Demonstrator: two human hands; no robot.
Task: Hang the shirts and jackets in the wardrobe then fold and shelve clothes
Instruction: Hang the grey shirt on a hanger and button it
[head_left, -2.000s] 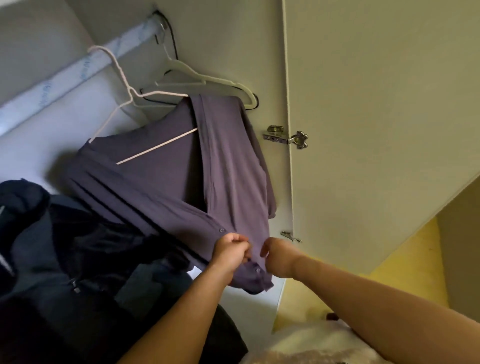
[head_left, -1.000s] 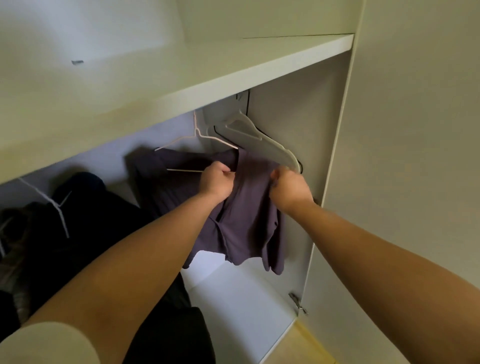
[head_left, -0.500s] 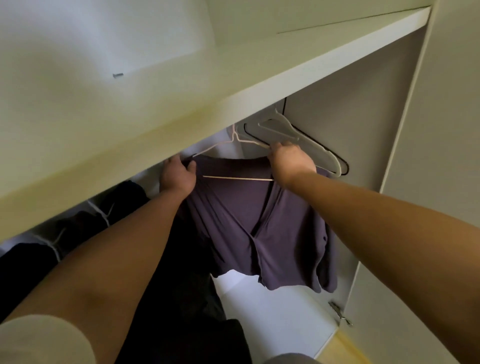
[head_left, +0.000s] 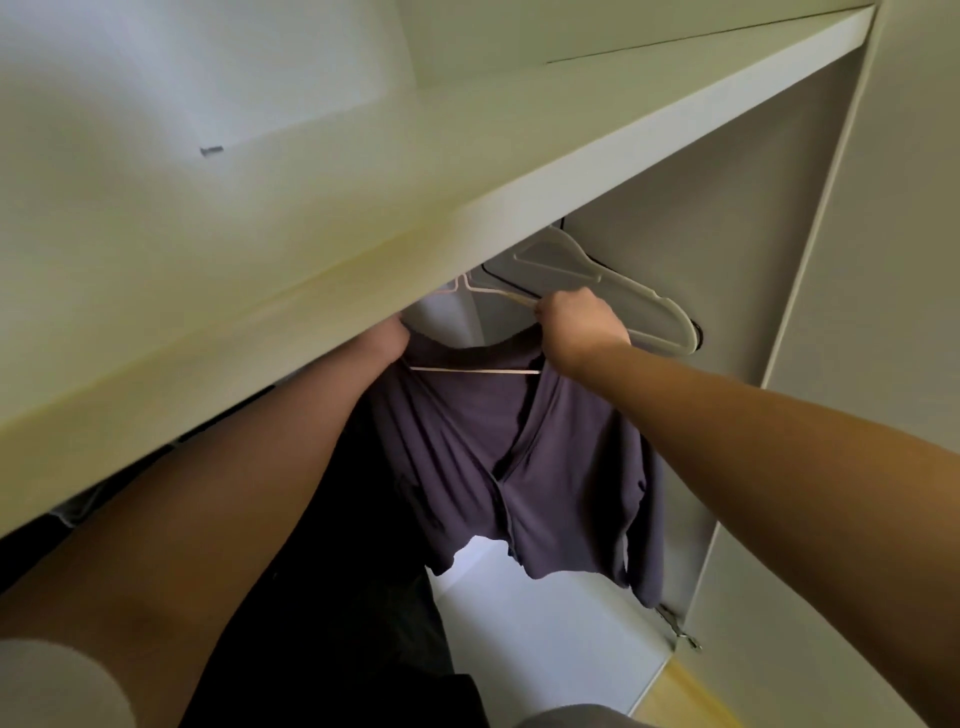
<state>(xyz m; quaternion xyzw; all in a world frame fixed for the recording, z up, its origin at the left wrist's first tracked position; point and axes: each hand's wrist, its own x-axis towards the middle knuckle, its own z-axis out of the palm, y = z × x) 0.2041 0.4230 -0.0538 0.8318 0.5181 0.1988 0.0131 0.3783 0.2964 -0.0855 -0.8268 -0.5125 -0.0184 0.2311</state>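
- The shirt (head_left: 519, 467) I hold is a plain dusky purple
- Its wire hanger (head_left: 475, 370) is pale pink
- The empty hanger (head_left: 613, 291) is milky white
- The shelf (head_left: 363, 234) is cream
- The clothes (head_left: 374, 597) on my left are black
- The floor (head_left: 675, 696) is yellow
- My sleeve (head_left: 52, 686) is off-white

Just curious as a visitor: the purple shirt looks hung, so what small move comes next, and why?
Probably let go with both hands. The purple shirt already hangs on the thin hanger; the right hand grips one shoulder, and the left hand, half hidden by the shelf, is at the other.

Both arms reach up; right grip (head_left: 582, 325) curled tight, left grip (head_left: 388, 340) half hidden.
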